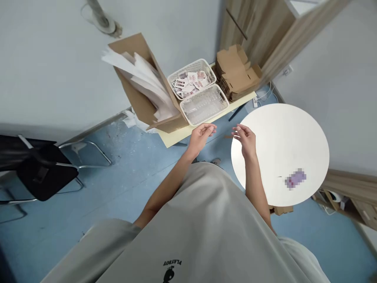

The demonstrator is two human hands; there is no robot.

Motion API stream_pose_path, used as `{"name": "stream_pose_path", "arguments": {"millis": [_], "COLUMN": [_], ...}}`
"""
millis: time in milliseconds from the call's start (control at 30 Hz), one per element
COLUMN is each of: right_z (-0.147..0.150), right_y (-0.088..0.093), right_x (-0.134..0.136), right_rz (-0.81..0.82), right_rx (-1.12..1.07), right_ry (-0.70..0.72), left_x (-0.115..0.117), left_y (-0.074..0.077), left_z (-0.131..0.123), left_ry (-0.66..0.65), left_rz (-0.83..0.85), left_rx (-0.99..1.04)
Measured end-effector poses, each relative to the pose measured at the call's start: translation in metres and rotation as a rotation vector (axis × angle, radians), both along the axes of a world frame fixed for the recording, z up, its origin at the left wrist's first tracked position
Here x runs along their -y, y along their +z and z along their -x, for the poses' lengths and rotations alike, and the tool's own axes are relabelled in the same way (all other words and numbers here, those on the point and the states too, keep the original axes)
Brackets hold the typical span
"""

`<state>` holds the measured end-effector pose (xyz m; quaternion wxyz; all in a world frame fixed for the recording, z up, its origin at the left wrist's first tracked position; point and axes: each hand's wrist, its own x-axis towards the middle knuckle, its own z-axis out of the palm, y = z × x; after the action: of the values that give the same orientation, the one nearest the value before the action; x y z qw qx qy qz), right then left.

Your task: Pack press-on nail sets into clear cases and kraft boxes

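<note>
My left hand (202, 138) is raised in front of me with nothing visible in it, its fingers loosely bent. It is nearest to the front white basket (205, 120), which holds some clear plastic film. Behind that, another white basket (173, 94) holds many small printed cards (192, 80). My right hand (246, 139) hangs over the left edge of the round white table (278, 137). Its fingers are slightly curled and apart, and it appears to hold nothing. The two hands face each other without touching.
A cardboard box (129, 88) of white sheets (156, 92) and stacked flat brown cartons (235, 72) flank the baskets on a pale yellow table (173, 138). A blurred purple item (296, 179) lies on the round table. Black chairs (47, 173) stand left; a wooden cabinet (253, 23) stands behind.
</note>
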<state>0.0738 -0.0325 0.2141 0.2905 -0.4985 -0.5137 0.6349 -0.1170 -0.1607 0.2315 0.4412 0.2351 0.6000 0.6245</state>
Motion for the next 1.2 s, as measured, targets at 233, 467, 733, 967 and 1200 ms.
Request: {"name": "stream_pose_path", "arguments": {"millis": [233, 467, 733, 967, 1200], "right_z": [0.149, 0.283, 0.363, 0.365, 0.329], "right_y": [0.069, 0.086, 0.055, 0.055, 0.129], "right_x": [0.014, 0.045, 0.058, 0.053, 0.04], "right_rz": [-0.386, -0.922, -1.123, -1.111, -0.869], "right_rx": [-0.017, 0.335, 0.82, 0.783, 0.292], "right_ry": [0.345, 0.668, 0.872, 0.715, 0.467], "left_x": [0.037, 0.058, 0.073, 0.072, 0.07], "left_y": [0.049, 0.035, 0.033, 0.035, 0.037], "left_z": [0.083, 0.152, 0.172, 0.184, 0.181], "left_ry": [0.186, 0.457, 0.378, 0.351, 0.305], "left_rz": [-0.179, -0.142, -0.103, -0.132, -0.138], "left_rx": [0.036, 0.096, 0.149, 0.153, 0.115]}}
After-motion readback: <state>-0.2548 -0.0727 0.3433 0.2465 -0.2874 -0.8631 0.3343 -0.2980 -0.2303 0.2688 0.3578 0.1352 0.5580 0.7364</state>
